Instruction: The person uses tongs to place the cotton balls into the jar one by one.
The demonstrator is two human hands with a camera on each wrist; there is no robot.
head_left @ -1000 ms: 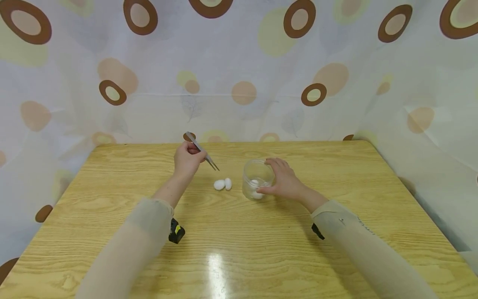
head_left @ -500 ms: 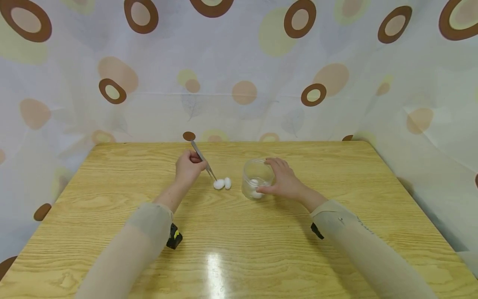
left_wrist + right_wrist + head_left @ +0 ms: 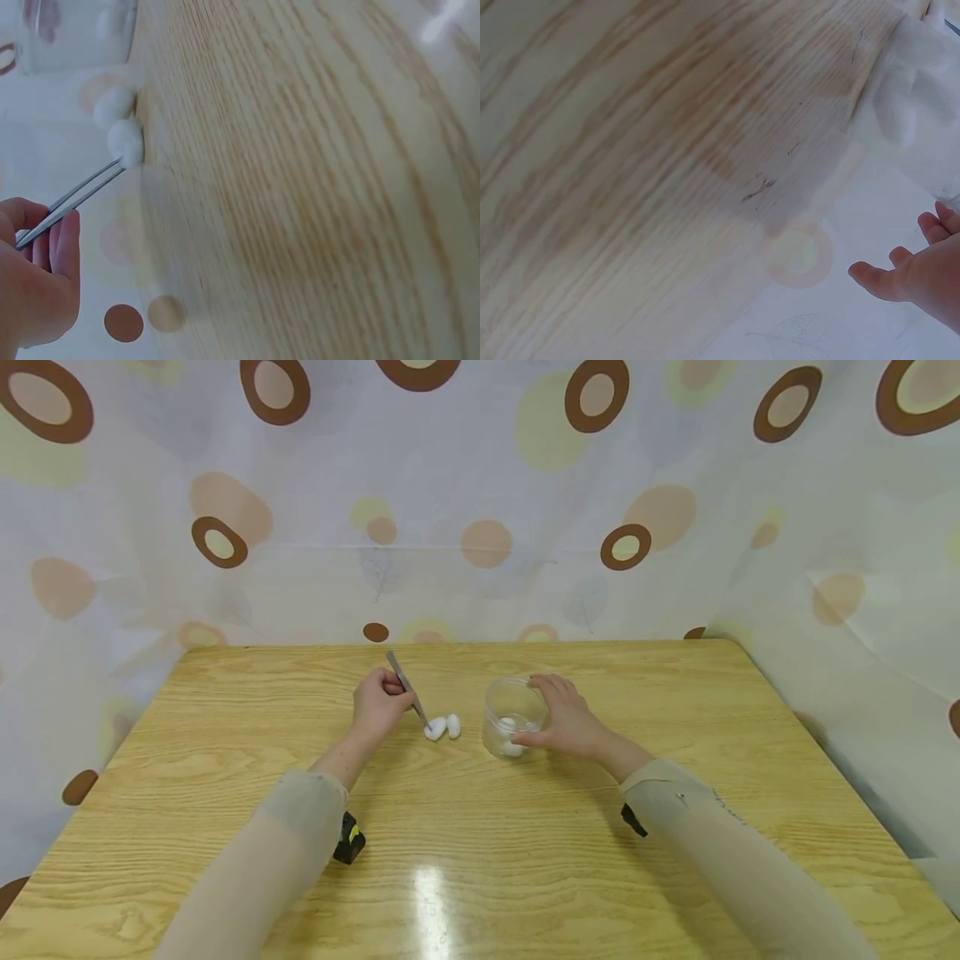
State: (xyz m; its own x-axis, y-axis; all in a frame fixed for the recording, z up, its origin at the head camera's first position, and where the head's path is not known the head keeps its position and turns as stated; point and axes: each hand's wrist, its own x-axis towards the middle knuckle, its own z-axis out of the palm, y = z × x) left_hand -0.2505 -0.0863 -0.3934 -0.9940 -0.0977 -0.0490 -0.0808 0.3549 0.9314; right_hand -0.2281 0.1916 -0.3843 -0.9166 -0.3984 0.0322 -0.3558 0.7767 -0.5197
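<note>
Head view: tweezers (image 3: 408,691) are pinched between the thumb and fingers of the left hand (image 3: 377,703), at left of centre in the frame, their tips pointed down and to the right. Contact is noted between the tips and the nearer white piece (image 3: 435,729), which lies on the wooden table (image 3: 525,852) near the middle of the frame. A second white piece (image 3: 453,726) is found just beside it, to the right. A clear jar (image 3: 489,722) is held upright at right of centre by the right hand (image 3: 570,718), thumb at the front and fingers at the rear rim. White contents (image 3: 511,748) are seen inside, low in the jar; two pieces are made out in the right wrist view.

The step in hand is judged to be the seizing of the nearer piece. In the left wrist view the tweezer arms are seen slightly apart at its edge; whether it is firmly nipped cannot be told. A gentle squeeze, then a lift clear of its neighbour, appears to be called for, with the jar kept steady.
</note>
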